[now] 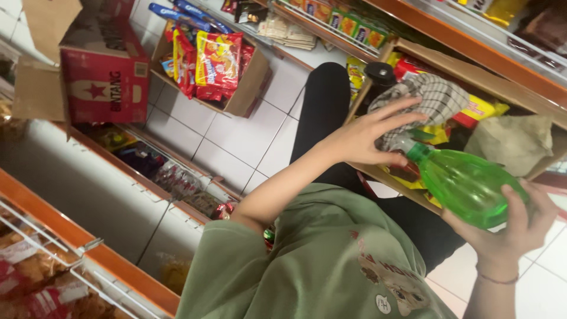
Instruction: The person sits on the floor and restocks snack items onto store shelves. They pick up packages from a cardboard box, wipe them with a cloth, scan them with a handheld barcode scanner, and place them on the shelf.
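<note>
My right hand [520, 227] grips the wide bottom of a clear green plastic bottle [466, 183], which lies tilted with its neck toward my left hand. My left hand [363, 139] reaches across my black-trousered lap. Its fingers are spread over a grey checked cloth [437, 94], and the thumb closes under the cloth's lower end right by the bottle's pale cap [403, 145]. The cloth lies on yellow and red snack packets in a low wooden shelf tray [490, 77]. I wear a green shirt.
A red cardboard carton [106, 77] and an open box of red and yellow snack packets [218, 59] stand on the white tiled floor. Orange-edged shelves with wire fronts [88, 254] line the lower left. A crumpled beige bag [514, 142] lies in the tray.
</note>
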